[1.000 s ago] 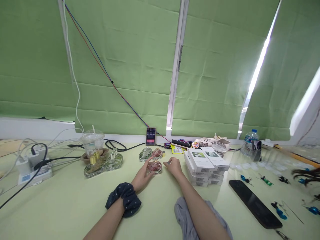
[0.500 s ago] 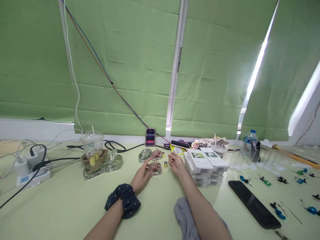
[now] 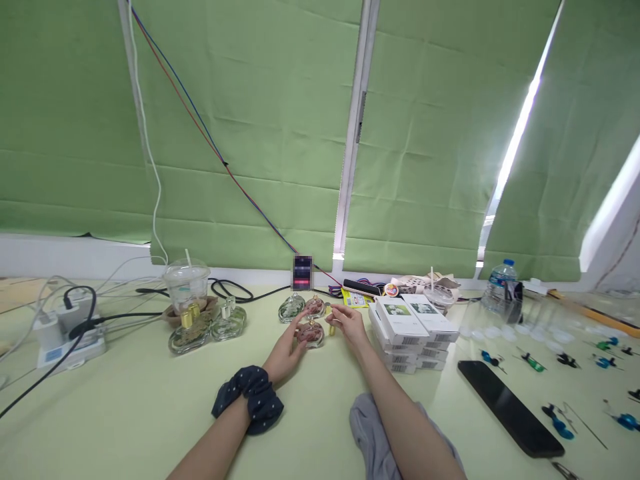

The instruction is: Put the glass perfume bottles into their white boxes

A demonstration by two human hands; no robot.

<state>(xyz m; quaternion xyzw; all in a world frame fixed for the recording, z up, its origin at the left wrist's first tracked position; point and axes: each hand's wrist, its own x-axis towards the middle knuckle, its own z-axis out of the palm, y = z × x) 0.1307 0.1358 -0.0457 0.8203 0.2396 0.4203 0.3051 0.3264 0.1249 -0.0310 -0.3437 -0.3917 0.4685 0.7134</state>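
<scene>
My left hand (image 3: 286, 350), with a dark dotted scrunchie (image 3: 250, 400) at the wrist, holds the side of a flat glass perfume bottle (image 3: 313, 335) with pinkish contents, which rests on the table. My right hand (image 3: 349, 325) is just right of it, fingertips closed together around the top of a small gold cap (image 3: 332, 330). Behind stand a second pinkish perfume bottle (image 3: 315, 306) and a greenish one (image 3: 291, 309). Another small gold cap (image 3: 327, 309) is partly hidden by the right fingers.
Gold-capped and silver-topped bottles (image 3: 227, 322) stand left, by a plastic cup (image 3: 186, 283) and a power strip (image 3: 75, 340). Stacked white boxes (image 3: 407, 327) are close to my right forearm. Further right lie a black phone (image 3: 510, 407) and several small blue and green parts (image 3: 533, 362).
My right hand has moved slightly left and down, bringing its fingertips onto the gold cap. My left hand stays on the pinkish bottle. The view has shifted slightly.
</scene>
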